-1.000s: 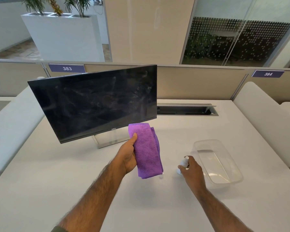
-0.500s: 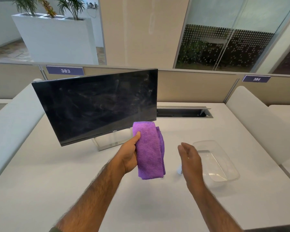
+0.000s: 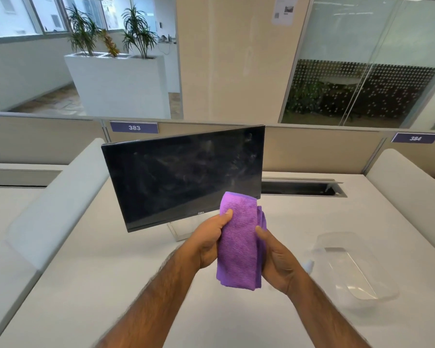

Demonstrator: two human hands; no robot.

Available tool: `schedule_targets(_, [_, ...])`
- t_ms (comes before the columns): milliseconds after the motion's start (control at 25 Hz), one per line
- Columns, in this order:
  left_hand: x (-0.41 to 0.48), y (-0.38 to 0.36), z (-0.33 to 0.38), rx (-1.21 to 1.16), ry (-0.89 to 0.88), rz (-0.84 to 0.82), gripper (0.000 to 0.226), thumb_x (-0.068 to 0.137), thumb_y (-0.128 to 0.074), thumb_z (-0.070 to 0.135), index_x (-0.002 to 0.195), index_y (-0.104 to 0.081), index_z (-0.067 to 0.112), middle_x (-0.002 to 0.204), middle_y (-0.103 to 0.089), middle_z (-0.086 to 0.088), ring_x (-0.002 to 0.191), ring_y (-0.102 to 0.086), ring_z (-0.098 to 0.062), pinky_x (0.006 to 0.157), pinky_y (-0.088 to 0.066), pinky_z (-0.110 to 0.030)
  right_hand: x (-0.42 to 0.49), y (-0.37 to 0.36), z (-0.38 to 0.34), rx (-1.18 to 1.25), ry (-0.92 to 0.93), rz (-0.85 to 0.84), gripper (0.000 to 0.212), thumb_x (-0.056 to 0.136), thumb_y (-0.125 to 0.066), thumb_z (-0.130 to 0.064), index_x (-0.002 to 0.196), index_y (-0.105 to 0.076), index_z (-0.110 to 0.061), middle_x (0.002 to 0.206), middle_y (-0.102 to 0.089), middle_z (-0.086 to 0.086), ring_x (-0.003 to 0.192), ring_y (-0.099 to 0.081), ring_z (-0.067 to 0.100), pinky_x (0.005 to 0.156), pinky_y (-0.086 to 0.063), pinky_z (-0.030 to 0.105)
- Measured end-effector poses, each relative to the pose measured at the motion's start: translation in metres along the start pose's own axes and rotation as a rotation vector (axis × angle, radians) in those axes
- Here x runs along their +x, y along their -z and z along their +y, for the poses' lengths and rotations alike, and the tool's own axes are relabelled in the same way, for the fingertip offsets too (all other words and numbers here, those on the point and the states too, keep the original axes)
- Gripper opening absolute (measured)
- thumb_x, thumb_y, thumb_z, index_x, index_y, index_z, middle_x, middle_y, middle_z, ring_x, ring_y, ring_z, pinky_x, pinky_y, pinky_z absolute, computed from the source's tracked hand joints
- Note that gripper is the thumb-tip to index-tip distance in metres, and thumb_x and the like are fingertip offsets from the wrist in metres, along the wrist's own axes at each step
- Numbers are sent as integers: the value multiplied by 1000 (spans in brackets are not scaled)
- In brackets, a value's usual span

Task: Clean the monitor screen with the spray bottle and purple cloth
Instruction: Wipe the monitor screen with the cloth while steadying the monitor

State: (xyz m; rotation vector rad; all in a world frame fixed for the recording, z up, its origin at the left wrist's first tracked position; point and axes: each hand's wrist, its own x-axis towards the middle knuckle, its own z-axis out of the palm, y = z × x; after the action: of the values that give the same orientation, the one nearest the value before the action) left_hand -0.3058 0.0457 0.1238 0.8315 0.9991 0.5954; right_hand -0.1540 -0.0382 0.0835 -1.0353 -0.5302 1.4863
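A folded purple cloth (image 3: pixel 239 242) hangs upright between both hands above the white desk (image 3: pixel 111 285). My left hand (image 3: pixel 209 239) grips its left side with the thumb on the front. My right hand (image 3: pixel 274 259) holds its right edge. The black monitor (image 3: pixel 183 177) stands just behind, turned to the left, its dark screen covered in smears. Only the white tip of the small spray bottle (image 3: pixel 308 266) shows on the desk behind my right wrist.
A clear plastic tub (image 3: pixel 377 287) lies to the right of the bottle. A cable slot (image 3: pixel 301 188) opens in the desk behind the monitor. Padded dividers flank the desk, with partition panels numbered 383 and 384 at the back.
My right hand has let go of the spray bottle, left it on the desk and moved left onto the cloth. The cloth has risen slightly, and the camera has tilted upward.
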Motion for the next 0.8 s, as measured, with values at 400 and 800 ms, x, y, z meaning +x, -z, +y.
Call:
schedule_targets(400, [24, 7, 29, 473, -284, 235, 32, 105, -50, 37, 109, -70, 12, 104, -71, -5, 93, -65, -19, 72, -52, -26, 53, -19, -13, -109, -12, -20, 34, 79, -81, -27, 112, -76, -17, 120, -73, 15, 108, -72, 33, 86, -60, 44])
schedule_targets(800, [25, 76, 88, 612, -444, 634, 48, 104, -47, 45, 149, -45, 29, 155, -47, 4, 139, -49, -20, 113, -42, -39, 112, -16, -42, -65, 116, 219, 12, 95, -65, -20, 107, -65, -21, 99, -77, 1, 96, -71, 26, 65, -62, 32])
